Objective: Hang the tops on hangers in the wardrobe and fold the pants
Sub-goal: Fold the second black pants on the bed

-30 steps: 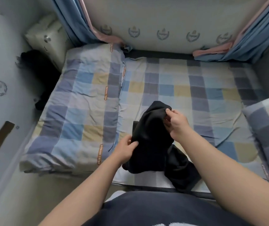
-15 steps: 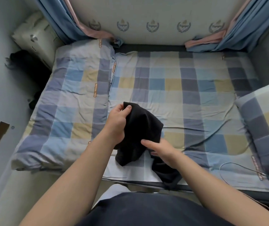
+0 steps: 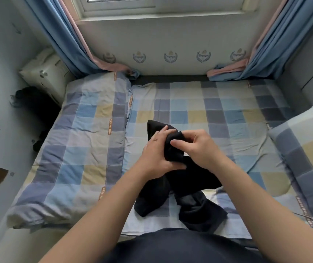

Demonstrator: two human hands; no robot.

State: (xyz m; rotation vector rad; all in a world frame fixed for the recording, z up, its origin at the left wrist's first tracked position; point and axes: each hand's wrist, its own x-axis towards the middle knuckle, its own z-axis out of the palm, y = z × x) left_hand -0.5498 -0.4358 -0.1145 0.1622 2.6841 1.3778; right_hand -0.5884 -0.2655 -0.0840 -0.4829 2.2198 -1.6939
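A black garment (image 3: 186, 188) hangs bunched over the near middle of the bed, its two lower ends lying on the checked sheet (image 3: 218, 118). My left hand (image 3: 156, 150) grips its upper part from the left, a corner of cloth sticking up behind the fingers. My right hand (image 3: 199, 147) pinches the same upper part from the right, thumb on top. The two hands sit close together above the mattress. Whether the garment is a top or pants cannot be told. No hanger or wardrobe is in view.
A folded checked quilt (image 3: 79, 149) covers the bed's left side. A matching pillow (image 3: 303, 149) lies at the right edge. Blue curtains (image 3: 64, 40) hang at both sides of the window. A white box (image 3: 45, 74) and dark clothes (image 3: 34, 103) sit in the left gap.
My right hand rose from the garment's lower part to its top, meeting the left hand. The garment is now lifted and bunched between both hands. The camera tilted upward.
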